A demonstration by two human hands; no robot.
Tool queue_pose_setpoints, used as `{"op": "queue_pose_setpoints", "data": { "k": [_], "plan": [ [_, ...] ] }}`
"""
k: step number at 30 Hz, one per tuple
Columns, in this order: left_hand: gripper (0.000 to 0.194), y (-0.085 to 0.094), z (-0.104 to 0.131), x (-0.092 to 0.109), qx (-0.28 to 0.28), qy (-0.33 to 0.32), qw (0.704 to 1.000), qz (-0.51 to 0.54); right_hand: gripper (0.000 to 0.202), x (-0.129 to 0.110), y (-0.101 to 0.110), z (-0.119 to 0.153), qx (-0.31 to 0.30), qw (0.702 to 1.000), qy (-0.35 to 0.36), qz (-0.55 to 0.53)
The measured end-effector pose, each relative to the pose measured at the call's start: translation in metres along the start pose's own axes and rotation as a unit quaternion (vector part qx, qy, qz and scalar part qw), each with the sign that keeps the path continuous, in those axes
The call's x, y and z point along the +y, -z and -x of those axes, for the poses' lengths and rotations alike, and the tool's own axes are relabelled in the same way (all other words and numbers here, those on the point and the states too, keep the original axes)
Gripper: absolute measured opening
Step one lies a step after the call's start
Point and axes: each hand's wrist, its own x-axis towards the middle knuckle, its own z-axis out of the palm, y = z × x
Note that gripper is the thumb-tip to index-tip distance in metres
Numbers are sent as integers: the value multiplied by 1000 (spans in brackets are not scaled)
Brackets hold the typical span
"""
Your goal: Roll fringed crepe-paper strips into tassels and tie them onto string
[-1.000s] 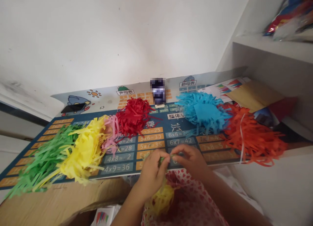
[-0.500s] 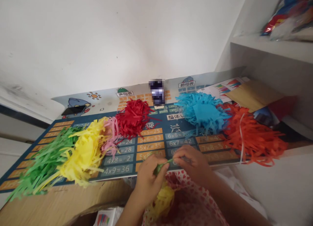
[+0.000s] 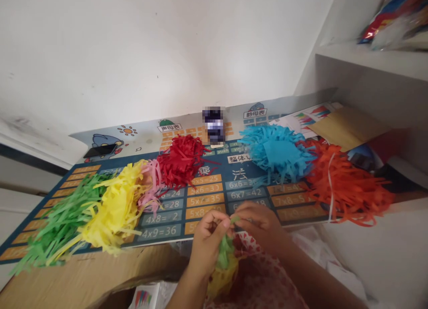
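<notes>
My left hand [image 3: 207, 240] pinches a strip of green fringed tissue paper [image 3: 225, 252] near the front edge of the mat. Beside it, my right hand [image 3: 257, 222] has its fingertips closed on the upper end of the same green paper. Below the hands hangs a yellow fringed paper piece [image 3: 222, 278], in front of a white bag with red hearts [image 3: 249, 243]. Bunches of green [image 3: 67, 215], yellow [image 3: 117, 206], pink [image 3: 153, 184] and red [image 3: 183, 159] fringe lie beyond on the left. Blue [image 3: 277, 153] and orange-red [image 3: 347, 184] bunches lie on the right.
The bunches rest on a printed multiplication mat [image 3: 162, 231]. A dark phone [image 3: 102, 151] lies at its left back, and a pixelated object [image 3: 215, 126] stands near the wall. A brown envelope [image 3: 351, 127] is at the back right. An open cardboard box [image 3: 130, 280] sits below.
The green paper has opened out and now hangs below my fingers, where before it was bunched in the left hand. Both hands have shifted only slightly.
</notes>
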Motion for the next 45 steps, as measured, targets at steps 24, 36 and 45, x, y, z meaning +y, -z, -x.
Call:
{"op": "queue_pose_setpoints", "data": {
  "k": [24,36,45],
  "plan": [
    [6,-6,0,-8,75,-325,898,-288,13,8,-20,9,118,990,-3,76],
    [8,-6,-1,-1,31,-303,888,-345,14,17,-16,16,99,991,-14,90],
    [10,0,0,-1,-90,-147,968,-185,9,10,-2,16,23,999,10,-30]
  ]
}}
